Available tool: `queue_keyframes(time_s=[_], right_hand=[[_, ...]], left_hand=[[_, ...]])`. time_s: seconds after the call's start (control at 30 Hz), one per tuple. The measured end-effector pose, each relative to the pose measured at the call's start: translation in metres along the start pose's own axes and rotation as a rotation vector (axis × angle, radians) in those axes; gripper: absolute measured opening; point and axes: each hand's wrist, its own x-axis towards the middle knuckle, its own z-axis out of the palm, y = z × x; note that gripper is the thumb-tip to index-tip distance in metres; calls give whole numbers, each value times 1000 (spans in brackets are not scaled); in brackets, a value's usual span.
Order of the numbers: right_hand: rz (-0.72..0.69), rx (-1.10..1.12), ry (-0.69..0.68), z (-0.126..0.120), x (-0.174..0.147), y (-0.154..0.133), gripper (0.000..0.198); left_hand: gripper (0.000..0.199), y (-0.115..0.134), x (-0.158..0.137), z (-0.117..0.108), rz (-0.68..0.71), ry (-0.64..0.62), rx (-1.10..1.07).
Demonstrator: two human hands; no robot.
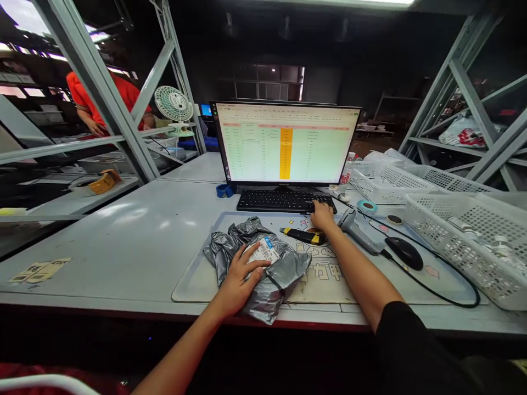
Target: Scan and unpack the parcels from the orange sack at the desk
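Observation:
Under my left hand point(242, 276) lies a crumpled grey plastic mailer bag point(288, 266) with a white and blue shipping label point(265, 249). The fingers of that hand are spread over the bag and touch the label's edge. My right hand point(323, 215) rests on the right end of a black keyboard point(274, 201), its fingers stretched over the keys. A yellow and black utility knife point(302, 236) lies between the bag and my right wrist. Behind the keyboard, a lit monitor point(255, 151) displays a spreadsheet with one orange column.
Right of my forearm are a grey barcode scanner point(360, 233), a black mouse point(404, 253) and a looped cable. White perforated baskets point(473, 225) line the table's right side. A blue tape roll point(224, 190) sits left of the keyboard. Beyond the left frame stands a person in red point(123, 93).

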Motion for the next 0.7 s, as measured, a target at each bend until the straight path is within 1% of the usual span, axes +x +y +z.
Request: queue_keyframes(time_s=[0.2,0.3,0.4,0.5,0.6,0.7], right_hand=[[-21,-44,-12,7,3,1,53],[-47,-41,-41,7,10,-2,56],[-68,-27,-91,3,19,-6,58],[-79,-12,-131,-7,22,-9,59],[-146,30,-163,-14,7,-13,56],[-277,88,-194,-12,-25,-16,51]], left_hand=[[42,0,-1,1,-8,5,15],[42,1,-1,0,-15,5,15],[42,0,-2,0,-14,-6,6],[41,-3,-2,3,8,22,-10],[43,-7,-2,4,14,30,-22],[46,-7,-4,3,73,73,9]])
